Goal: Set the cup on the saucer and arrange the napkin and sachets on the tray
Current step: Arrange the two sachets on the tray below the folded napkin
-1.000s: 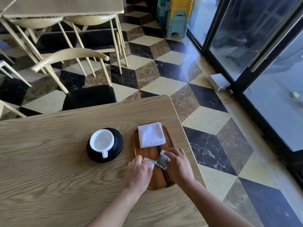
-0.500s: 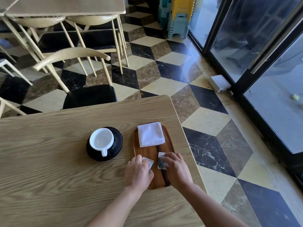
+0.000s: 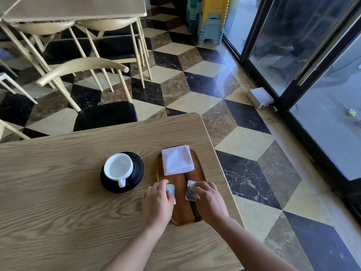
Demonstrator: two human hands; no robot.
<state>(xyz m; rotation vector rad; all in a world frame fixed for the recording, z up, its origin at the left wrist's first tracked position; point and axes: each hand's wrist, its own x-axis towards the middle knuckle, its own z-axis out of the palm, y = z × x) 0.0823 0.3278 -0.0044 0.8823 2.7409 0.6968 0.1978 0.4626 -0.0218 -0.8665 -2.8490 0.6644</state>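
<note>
Wooden tray (image 3: 199, 165) lies lengthwise straight ahead of our hands, where left hand (image 3: 157, 205) and right hand (image 3: 210, 202) each press a sachet (image 3: 170, 189) flat, side by side, nearer us than the napkin (image 3: 177, 159).

A single head-worn view is given, aimed forward and steeply down over the desk (image 3: 58, 182) from close above; the floor (image 3: 195, 94) and glass doors (image 3: 312, 55) are taken in beyond.
</note>
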